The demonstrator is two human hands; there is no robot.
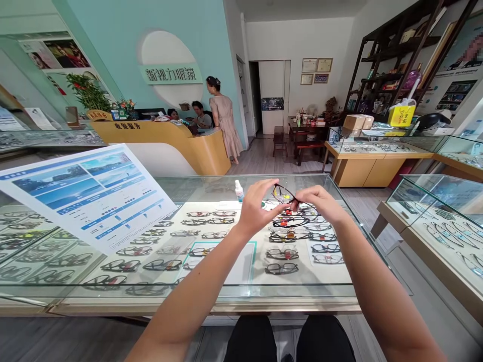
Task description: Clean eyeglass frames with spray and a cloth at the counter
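A pair of dark-framed glasses [286,195] is held up between my two hands, above the glass display case. My left hand [257,205] has its thumb and fingers on the rim of the left lens. My right hand [317,201] pinches the frame near the middle, its fingertips partly hiding the bridge. The other lens hangs just below the right hand. Behind my left hand stands a small white spray bottle [239,191] with a blue label. Under the glass, several rows of glasses [282,254] lie below my hands.
A large printed sheet [90,196] stands tilted on the left of the glass display case [302,290]. Another display case [445,226] is to the right. Farther back, a person in a long dress [225,118] stands beside a yellow counter [151,136], where other people sit.
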